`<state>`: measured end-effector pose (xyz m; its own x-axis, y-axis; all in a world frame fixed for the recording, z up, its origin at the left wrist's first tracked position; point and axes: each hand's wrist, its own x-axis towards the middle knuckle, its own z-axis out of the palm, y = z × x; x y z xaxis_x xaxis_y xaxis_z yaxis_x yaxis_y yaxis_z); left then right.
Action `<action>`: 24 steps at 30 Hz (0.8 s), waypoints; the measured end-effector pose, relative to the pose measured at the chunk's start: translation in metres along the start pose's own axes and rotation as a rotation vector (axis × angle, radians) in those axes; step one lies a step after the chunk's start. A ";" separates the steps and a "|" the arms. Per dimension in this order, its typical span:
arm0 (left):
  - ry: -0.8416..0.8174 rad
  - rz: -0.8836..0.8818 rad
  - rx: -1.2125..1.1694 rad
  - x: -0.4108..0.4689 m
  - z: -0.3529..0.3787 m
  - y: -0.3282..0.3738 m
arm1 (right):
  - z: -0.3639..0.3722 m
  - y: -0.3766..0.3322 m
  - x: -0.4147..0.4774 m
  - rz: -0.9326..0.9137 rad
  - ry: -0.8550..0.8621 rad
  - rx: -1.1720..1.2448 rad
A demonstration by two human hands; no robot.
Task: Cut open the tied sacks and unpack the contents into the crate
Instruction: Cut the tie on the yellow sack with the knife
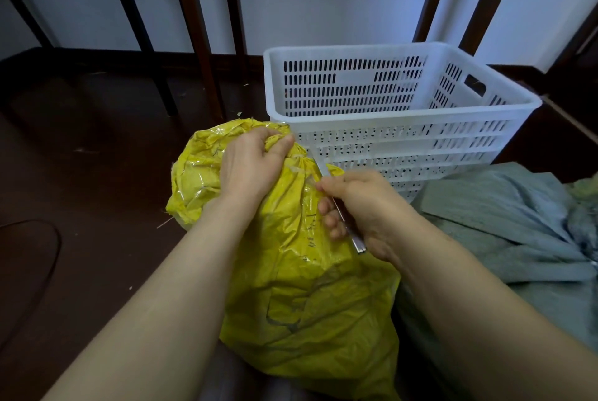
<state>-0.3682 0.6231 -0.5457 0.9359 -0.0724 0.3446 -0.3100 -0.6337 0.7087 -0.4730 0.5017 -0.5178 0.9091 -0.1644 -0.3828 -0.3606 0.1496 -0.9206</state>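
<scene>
A yellow sack (307, 287) wrapped in clear tape lies on the dark floor in front of me, its tied neck pointing at the crate. My left hand (250, 164) grips the bunched neck of the sack. In my right hand (359, 206) I hold a slim metal utility knife (348, 229), whose blade reaches up to the tied neck just below my left thumb. The white slotted plastic crate (401, 129) stands right behind the sack, and I see nothing inside it.
A grey-green sack (517, 232) lies to the right, beside the crate. Dark wooden furniture legs (197, 35) stand behind on the left and at the back right. A thin dark cable (48, 255) curves over the floor at the left.
</scene>
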 end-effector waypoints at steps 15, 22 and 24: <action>-0.008 -0.016 0.018 0.000 0.001 0.003 | -0.006 0.002 -0.008 0.159 -0.018 -0.121; -0.006 -0.016 0.023 0.001 0.002 0.003 | -0.009 -0.003 -0.008 0.213 -0.060 -0.100; -0.007 -0.020 0.025 0.001 0.001 0.003 | -0.010 -0.003 -0.007 0.220 -0.067 -0.098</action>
<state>-0.3677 0.6202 -0.5444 0.9431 -0.0643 0.3262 -0.2868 -0.6539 0.7001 -0.4805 0.4930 -0.5128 0.8169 -0.0723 -0.5722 -0.5672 0.0793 -0.8198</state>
